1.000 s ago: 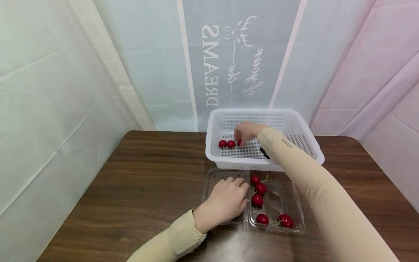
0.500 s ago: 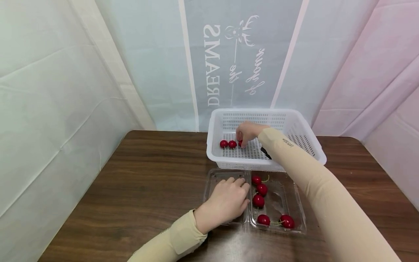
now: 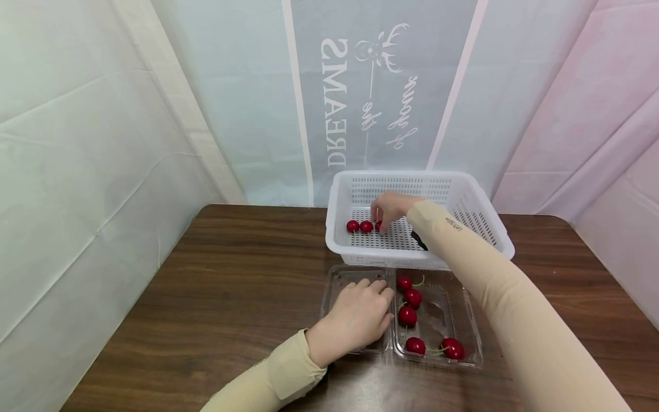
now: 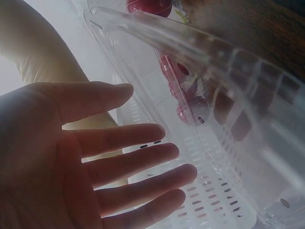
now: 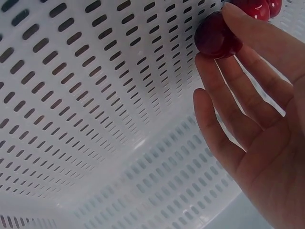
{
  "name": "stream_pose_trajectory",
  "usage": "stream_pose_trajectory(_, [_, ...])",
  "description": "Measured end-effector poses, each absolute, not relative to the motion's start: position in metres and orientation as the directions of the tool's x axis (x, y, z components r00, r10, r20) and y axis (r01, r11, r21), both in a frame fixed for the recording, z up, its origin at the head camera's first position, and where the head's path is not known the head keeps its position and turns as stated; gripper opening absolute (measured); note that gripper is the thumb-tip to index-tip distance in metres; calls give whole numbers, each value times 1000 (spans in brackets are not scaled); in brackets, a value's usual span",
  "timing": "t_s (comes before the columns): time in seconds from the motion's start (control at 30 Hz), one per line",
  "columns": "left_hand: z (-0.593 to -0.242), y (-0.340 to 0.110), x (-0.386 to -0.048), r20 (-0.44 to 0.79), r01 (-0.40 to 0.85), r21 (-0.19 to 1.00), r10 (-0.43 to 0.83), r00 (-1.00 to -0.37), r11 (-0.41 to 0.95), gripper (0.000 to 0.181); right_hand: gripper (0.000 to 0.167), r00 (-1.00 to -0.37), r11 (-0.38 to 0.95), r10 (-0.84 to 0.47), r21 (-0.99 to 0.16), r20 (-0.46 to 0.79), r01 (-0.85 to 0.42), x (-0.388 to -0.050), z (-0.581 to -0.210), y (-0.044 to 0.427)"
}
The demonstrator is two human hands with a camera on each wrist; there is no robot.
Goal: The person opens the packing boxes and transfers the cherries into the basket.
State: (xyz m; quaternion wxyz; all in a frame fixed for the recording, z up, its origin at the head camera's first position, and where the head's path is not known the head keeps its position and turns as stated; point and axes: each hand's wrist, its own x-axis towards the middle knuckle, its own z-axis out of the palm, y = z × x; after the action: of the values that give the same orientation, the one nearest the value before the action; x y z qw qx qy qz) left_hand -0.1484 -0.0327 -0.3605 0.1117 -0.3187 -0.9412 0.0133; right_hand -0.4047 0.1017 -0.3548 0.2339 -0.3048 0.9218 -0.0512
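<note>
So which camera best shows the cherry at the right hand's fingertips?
The right wrist view: the cherry appears large, pinched by the right hand. The head view shows it partly hidden by that hand; in the left wrist view, I can't pick it out.

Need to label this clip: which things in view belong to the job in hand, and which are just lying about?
Likely part of the job:
cherry pinched in the right hand's fingers
two cherries beside it
white basket around them
clear container, left hand over one half
five cherries in its other half

Apparently just setting:
wooden table
printed curtain
pale side sheets
</note>
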Motion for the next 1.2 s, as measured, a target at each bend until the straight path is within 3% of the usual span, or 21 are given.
stream_pose_trajectory(1.2, [-356, -33, -149, 182, 598, -73, 600, -779, 798, 29, 38, -699, 808, -589, -262, -407, -528, -404, -354, 99])
